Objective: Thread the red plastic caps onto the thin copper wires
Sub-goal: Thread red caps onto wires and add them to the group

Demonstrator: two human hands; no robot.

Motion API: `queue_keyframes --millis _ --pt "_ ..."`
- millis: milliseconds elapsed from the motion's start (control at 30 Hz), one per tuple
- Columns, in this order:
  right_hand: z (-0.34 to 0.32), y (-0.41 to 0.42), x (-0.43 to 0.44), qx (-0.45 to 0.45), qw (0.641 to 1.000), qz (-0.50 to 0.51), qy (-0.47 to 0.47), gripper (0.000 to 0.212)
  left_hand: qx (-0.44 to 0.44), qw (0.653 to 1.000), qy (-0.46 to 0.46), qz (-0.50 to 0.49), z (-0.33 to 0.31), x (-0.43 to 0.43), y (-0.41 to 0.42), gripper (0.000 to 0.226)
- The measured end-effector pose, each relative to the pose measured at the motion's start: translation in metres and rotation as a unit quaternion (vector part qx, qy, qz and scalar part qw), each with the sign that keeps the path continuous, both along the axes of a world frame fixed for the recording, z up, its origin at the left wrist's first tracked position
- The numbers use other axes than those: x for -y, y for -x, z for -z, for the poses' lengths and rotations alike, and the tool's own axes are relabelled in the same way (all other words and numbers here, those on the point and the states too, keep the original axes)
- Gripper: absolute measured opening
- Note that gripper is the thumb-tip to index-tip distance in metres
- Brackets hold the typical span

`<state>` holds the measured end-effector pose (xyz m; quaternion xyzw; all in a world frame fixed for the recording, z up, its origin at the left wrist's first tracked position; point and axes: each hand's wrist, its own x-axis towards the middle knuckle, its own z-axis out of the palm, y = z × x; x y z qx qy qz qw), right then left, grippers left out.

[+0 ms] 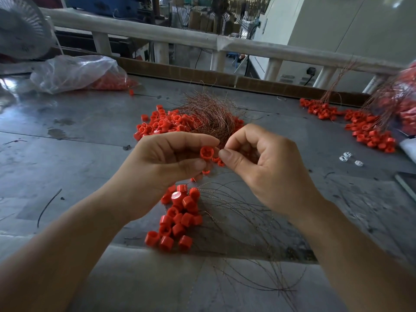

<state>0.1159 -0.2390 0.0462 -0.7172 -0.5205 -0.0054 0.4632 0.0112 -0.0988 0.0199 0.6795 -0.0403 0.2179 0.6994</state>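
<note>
Pinching a small red cap [207, 152], the left hand [162, 163] curls its thumb and first finger round it. The cap is round, smooth plastic, open end facing us. The right hand [265, 167] sits just beside it, its fingers curled, thumb and first finger pressed tight together at the cap's edge — what they pinch is too thin to see. Below, loose caps [177, 219] lie bunched on the grey bench [78, 131] among thin wires [236, 212] — a fuzzy copper tangle [209, 113] sits behind.
</note>
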Motion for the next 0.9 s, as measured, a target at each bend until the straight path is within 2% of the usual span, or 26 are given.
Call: queue_keyframes --millis 900 --pt "0.0027 0.0015 -0.0011 0.010 0.999 0.033 0.010 0.019 0.007 1.000 0.002 0.002 0.0026 -0.0012 0.0014 0.035"
